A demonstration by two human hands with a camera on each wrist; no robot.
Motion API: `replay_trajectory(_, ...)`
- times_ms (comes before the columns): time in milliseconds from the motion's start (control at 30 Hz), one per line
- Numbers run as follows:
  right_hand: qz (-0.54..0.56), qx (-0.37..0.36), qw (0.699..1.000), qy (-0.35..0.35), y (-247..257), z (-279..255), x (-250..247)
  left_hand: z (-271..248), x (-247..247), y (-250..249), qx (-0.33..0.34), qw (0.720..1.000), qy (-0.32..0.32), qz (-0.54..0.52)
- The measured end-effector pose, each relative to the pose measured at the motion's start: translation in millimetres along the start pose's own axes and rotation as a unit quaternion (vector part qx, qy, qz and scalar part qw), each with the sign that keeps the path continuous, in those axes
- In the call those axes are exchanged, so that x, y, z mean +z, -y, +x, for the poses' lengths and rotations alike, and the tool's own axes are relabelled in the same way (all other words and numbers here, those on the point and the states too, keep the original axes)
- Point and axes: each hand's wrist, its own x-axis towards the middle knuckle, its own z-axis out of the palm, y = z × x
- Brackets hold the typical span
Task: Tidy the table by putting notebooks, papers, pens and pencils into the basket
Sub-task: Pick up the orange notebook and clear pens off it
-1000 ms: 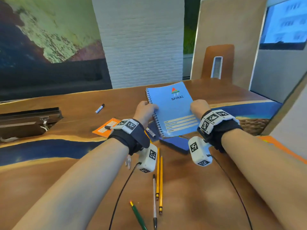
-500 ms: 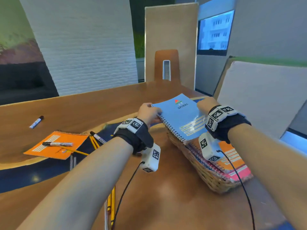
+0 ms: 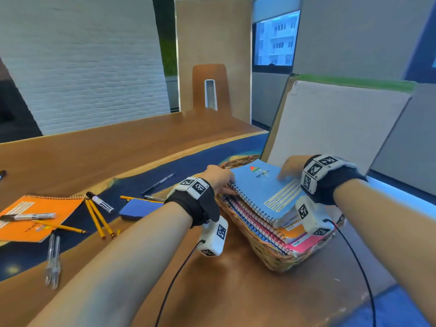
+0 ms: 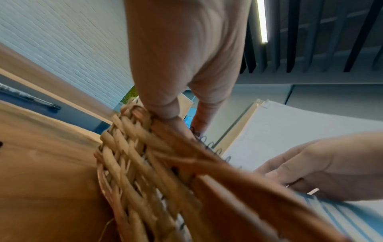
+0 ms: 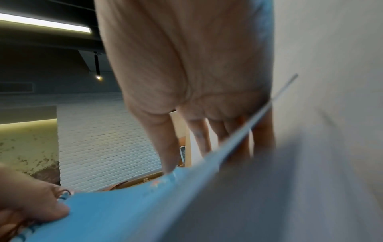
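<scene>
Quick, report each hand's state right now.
Left hand: grips the blue notebook at its spiral edge.
Right hand: holds the same notebook's opposite edge, thumb on the cover, fingers behind it.

Blue notebook (image 3: 264, 190) cover — "SPIRAL" under red-green logo; label lines below — too small to read.

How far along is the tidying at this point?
Done: several spiral notebooks are stacked in the basket. In hand: the left hand and right hand hold the blue notebook on top of that stack, not yet released. Left: on the table lie the orange notebook, two markers, yellow pencils, clear pens and a dark pen.
</scene>
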Motion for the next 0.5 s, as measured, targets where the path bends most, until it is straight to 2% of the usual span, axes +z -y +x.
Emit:
replay_trajectory(167,-0.044,-0.009,0.996,0.071,-3,2,-2,-2,6,-3,-0.007,0.998,0.050,0.049)
replay_trajectory(267,-0.068,-0.049,0.992,0.096,7,-5,-6,-5,8,-6,0.002,0.988,0.055,0.143)
replay_trajectory(300,-0.073,-0.060,0.990,0.104,11,-9,-6,-4,8,-6,0.015,0.979,0.049,0.195)
replay_trajectory(400,-0.089,-0.088,0.984,0.129,17,-15,-1,-2,8,-4,0.068,0.931,0.040,0.357)
replay_trajectory(500,-0.095,-0.111,0.978,0.146,22,-19,3,0,9,0,0.115,0.896,0.015,0.429)
